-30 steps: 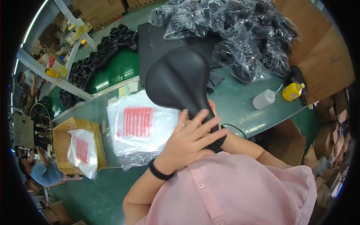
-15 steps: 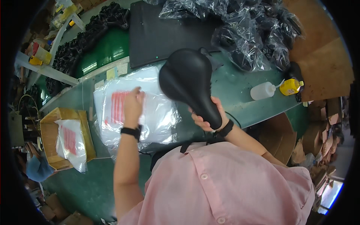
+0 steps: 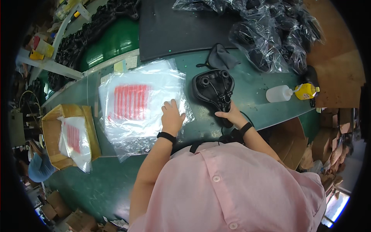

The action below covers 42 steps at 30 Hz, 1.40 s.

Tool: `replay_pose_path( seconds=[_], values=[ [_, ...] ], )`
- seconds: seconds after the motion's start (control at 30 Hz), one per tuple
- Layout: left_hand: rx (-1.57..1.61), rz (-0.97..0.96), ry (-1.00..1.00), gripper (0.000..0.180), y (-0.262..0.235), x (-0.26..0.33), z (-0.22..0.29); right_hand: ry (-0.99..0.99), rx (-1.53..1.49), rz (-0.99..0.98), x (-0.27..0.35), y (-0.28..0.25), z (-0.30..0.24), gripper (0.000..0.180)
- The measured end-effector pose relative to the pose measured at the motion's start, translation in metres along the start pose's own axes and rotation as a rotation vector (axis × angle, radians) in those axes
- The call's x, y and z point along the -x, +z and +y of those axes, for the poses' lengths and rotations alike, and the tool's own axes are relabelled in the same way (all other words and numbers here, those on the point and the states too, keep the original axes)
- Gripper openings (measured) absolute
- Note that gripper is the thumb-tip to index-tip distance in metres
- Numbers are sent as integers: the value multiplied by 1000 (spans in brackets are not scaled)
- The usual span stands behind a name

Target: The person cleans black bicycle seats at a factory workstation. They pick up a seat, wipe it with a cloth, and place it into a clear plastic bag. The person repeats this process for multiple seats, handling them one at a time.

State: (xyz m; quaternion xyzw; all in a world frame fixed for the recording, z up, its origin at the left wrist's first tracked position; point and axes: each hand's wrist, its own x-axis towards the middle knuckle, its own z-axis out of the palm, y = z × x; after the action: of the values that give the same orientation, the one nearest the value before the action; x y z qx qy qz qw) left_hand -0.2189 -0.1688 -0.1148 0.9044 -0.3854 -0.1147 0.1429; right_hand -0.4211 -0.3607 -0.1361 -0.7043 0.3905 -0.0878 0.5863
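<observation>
Our left hand pressed flat on the plastic bags; our right hand seemingly gripped the upturned saddle, awaiting bagging.

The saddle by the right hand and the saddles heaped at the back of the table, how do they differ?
The saddle by the right hand is bare, while the heaped saddles are each wrapped in clear plastic. It lies alone, underside up, on the green table; the heaped ones are piled on each other. The right hand touches its narrow end; no hand touches the heap. All are black.
</observation>
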Motion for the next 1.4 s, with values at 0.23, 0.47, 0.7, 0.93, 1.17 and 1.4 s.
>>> replay_pose_path(
  seconds=[0.23,0.47,0.7,0.93,1.17,1.4],
  values=[
    [556,-14,-73,15,16,-22,-63,497,-871,-369,-1,-15,-25,39],
    [1213,-149,-497,29,-9,-15,-80,443,-854,-399,0,-12,-41,39],
    [1384,-24,-549,10,-46,2,-83,257,-775,-492,20,-11,-102,48],
    [1358,-79,-382,9,-25,-6,-102,312,-952,-733,-9,72,-148,47],
    [1349,-98,-450,10,-46,-8,-73,326,-927,-697,-60,160,-111,48],
    [1684,-133,-508,6,-41,10,-146,376,-836,-599,-68,175,-97,53]
  ],
)
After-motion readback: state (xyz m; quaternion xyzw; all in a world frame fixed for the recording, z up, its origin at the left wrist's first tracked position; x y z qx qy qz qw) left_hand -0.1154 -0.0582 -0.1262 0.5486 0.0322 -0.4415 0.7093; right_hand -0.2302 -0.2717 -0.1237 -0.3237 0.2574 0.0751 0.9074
